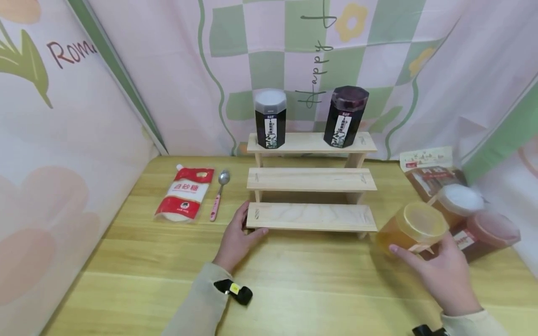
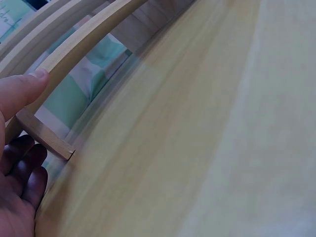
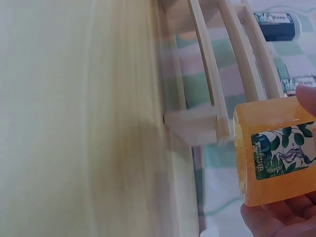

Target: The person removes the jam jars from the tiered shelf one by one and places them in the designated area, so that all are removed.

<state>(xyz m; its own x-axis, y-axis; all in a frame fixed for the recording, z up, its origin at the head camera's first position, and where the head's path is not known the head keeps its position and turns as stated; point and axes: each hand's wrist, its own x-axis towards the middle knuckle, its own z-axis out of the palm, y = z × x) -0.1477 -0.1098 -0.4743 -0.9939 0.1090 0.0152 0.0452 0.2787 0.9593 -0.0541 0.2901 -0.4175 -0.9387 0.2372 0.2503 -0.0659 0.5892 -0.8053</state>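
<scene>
A three-step wooden display rack (image 1: 311, 217) stands on the table. My left hand (image 1: 237, 240) holds the left end of its lowest step, thumb at the front edge (image 2: 22, 91) and the other fingers around the side. To the right of the rack, my right hand (image 1: 447, 270) grips an amber jar (image 1: 414, 228) with a yellow lid, tilted and lifted off the table. A leafy label shows on this jar (image 3: 276, 148) in the right wrist view. On the top step stand two dark jars, one with a white lid (image 1: 270, 119) and one with a dark lid (image 1: 346, 116).
Behind my right hand are a white-lidded jar (image 1: 458, 200), a reddish jar (image 1: 487, 233) and a brown packet (image 1: 435, 175). At the left lie a red-and-white sugar bag (image 1: 185, 193) and a spoon (image 1: 219, 193) with a pink handle. A patterned curtain (image 1: 168, 70) hangs behind the table.
</scene>
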